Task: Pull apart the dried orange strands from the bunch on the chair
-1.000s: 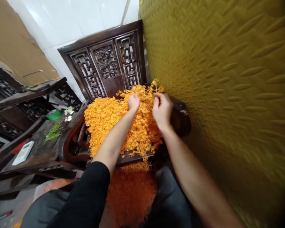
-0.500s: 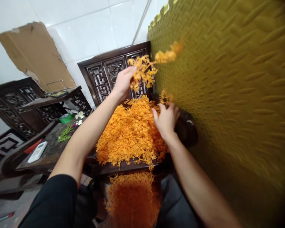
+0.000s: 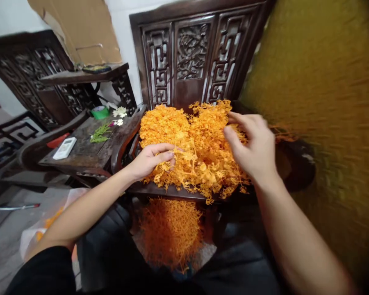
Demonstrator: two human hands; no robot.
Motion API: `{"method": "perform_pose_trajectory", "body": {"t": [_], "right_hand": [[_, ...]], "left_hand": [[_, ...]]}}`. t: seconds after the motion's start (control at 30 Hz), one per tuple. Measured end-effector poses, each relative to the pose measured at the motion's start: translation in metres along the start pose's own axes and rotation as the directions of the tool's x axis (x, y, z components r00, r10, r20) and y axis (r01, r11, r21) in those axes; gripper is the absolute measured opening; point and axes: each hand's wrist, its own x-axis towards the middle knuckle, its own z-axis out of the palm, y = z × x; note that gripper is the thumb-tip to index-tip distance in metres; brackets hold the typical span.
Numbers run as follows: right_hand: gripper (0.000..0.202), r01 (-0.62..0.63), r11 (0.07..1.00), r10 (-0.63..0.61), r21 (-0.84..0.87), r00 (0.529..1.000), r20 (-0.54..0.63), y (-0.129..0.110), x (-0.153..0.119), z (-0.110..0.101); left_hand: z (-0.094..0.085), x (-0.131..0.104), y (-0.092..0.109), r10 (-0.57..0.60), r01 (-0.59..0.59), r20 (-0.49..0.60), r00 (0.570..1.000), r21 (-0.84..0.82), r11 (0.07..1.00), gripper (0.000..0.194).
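The left hand [image 3: 152, 162] has thumb and fingers pinched on an orange sprig [image 3: 189, 157], near the front edge of a dark wooden seat [image 3: 178, 194]. The right hand [image 3: 255, 147], thumb and fingers spread apart, is at the right side of the orange pile [image 3: 164, 123], which covers the seat and spills slightly over its front edge. A carved backrest [image 3: 189, 91] rises behind; past the seat's left edge, a side table [image 3: 85, 145] bears a white device [image 3: 64, 148] and green stems [image 3: 100, 133]

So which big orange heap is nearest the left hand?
The frilly orange heap on the dark wooden seat, left hand at its front; the redder heap is lower, between the knees.
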Motion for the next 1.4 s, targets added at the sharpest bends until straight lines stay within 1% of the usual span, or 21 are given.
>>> {"method": "perform_pose_trajectory", "body": {"t": [0.07, 0.13, 0.17, 0.27, 0.37, 0.47, 0.53, 0.63, 0.67, 0.7, 0.73, 0.8, 0.83, 0.9, 1.0, 1.07, 1.17, 1.23, 1.3, 1.37, 1.4], "right_hand": [[0.056, 0.037, 0.941, -0.141, 0.336, 0.947, 0.289, -0.034, -0.005, 0.009], [0.046, -0.098, 0.876, -0.171, 0.473, 0.853, 0.493, -0.055, -0.012, 0.021], [0.035, -0.168, 0.861, -0.137, 0.480, 0.832, 0.537, -0.061, -0.016, 0.028], [0.024, -0.301, 0.837, 0.009, 0.457, 0.843, 0.538, -0.067, -0.025, 0.044], [0.026, -0.375, 0.816, 0.115, 0.440, 0.851, 0.512, -0.070, -0.030, 0.054], [0.028, -0.422, 0.799, 0.155, 0.429, 0.833, 0.531, -0.076, -0.034, 0.059], [0.028, -0.421, 0.809, 0.084, 0.410, 0.773, 0.629, -0.080, -0.036, 0.060], [0.027, -0.302, 0.896, -0.101, 0.325, 0.575, 0.812, -0.082, -0.036, 0.059], [0.026, -0.244, 0.926, -0.116, 0.288, 0.542, 0.832, -0.082, -0.035, 0.059], [0.031, -0.203, 0.945, -0.104, 0.258, 0.560, 0.822, -0.083, -0.034, 0.060], [0.041, -0.192, 0.951, -0.077, 0.243, 0.614, 0.786, -0.084, -0.034, 0.061], [0.057, -0.257, 0.917, -0.023, 0.306, 0.730, 0.683, -0.090, -0.035, 0.065], [0.057, -0.309, 0.876, -0.006, 0.370, 0.760, 0.649, -0.095, -0.036, 0.067], [0.039, -0.380, 0.800, 0.001, 0.464, 0.775, 0.632, -0.107, -0.040, 0.073], [0.015, -0.338, 0.818, 0.016, 0.466, 0.822, 0.569, -0.119, -0.043, 0.077], [0.014, -0.245, 0.864, 0.002, 0.439, 0.875, 0.484, -0.118, -0.038, 0.075], [0.007, -0.181, 0.899, 0.091, 0.398, 0.968, 0.235, -0.104, -0.026, 0.065], [0.008, -0.280, 0.861, 0.228, 0.425, 0.959, 0.169, -0.094, -0.018, 0.059], [0.019, -0.426, 0.765, 0.281, 0.482, 0.895, 0.346, -0.091, -0.016, 0.056], [0.023, -0.529, 0.680, 0.187, 0.508, 0.795, 0.577, -0.094, -0.018, 0.056], [0.024, -0.554, 0.652, 0.134, 0.517, 0.756, 0.640, -0.097, -0.021, 0.056]], "left_hand": [[-0.005, -0.007, -0.006, -0.014, 0.015, 0.026, 1.000, -0.009, 1.000, 0.035], [-0.009, -0.011, -0.010, -0.048, 0.046, -0.027, 0.998, -0.086, 0.995, 0.034], [-0.012, -0.013, -0.012, -0.076, 0.063, -0.078, 0.994, -0.154, 0.986, 0.034], [-0.022, -0.018, -0.013, -0.177, 0.081, -0.218, 0.960, -0.389, 0.918, 0.036], [-0.036, -0.027, -0.012, -0.219, 0.081, -0.214, 0.952, -0.512, 0.855, 0.050], [-0.045, -0.035, -0.012, -0.170, 0.032, -0.202, 0.964, -0.547, 0.836, 0.061], [-0.049, -0.038, -0.014, -0.117, -0.028, -0.229, 0.966, -0.544, 0.839, 0.058], [-0.052, -0.041, -0.019, -0.149, 0.003, -0.256, 0.955, -0.495, 0.869, 0.038], [-0.051, -0.042, -0.021, -0.180, 0.043, -0.257, 0.950, -0.459, 0.887, 0.030], [-0.050, -0.043, -0.022, -0.203, 0.084, -0.255, 0.945, -0.412, 0.908, 0.024], [-0.048, -0.045, -0.024, -0.216, 0.120, -0.248, 0.944, -0.351, 0.929, 0.021], [-0.043, -0.048, -0.025, -0.209, 0.164, -0.223, 0.952, -0.202, 0.965, 0.020], [-0.040, -0.049, -0.025, -0.195, 0.173, -0.210, 0.958, -0.118, 0.978, 0.022], [-0.034, -0.052, -0.024, -0.153, 0.166, -0.206, 0.967, 0.047, 0.985, 0.026], [-0.029, -0.052, -0.022, -0.119, 0.163, -0.201, 0.972, 0.219, 0.962, 0.028], [-0.032, -0.051, -0.021, -0.138, 0.188, -0.208, 0.968, 0.249, 0.950, 0.027], [-0.042, -0.050, -0.020, -0.199, 0.258, -0.291, 0.936, 0.185, 0.948, 0.023], [-0.047, -0.050, -0.019, -0.216, 0.289, -0.337, 0.916, 0.181, 0.940, 0.021], [-0.048, -0.051, -0.017, -0.202, 0.292, -0.326, 0.924, 0.259, 0.921, 0.021], [-0.044, -0.051, -0.016, -0.178, 0.276, -0.291, 0.940, 0.344, 0.898, 0.022], [-0.042, -0.051, -0.016, -0.165, 0.264, -0.278, 0.946, 0.372, 0.890, 0.022]]}}
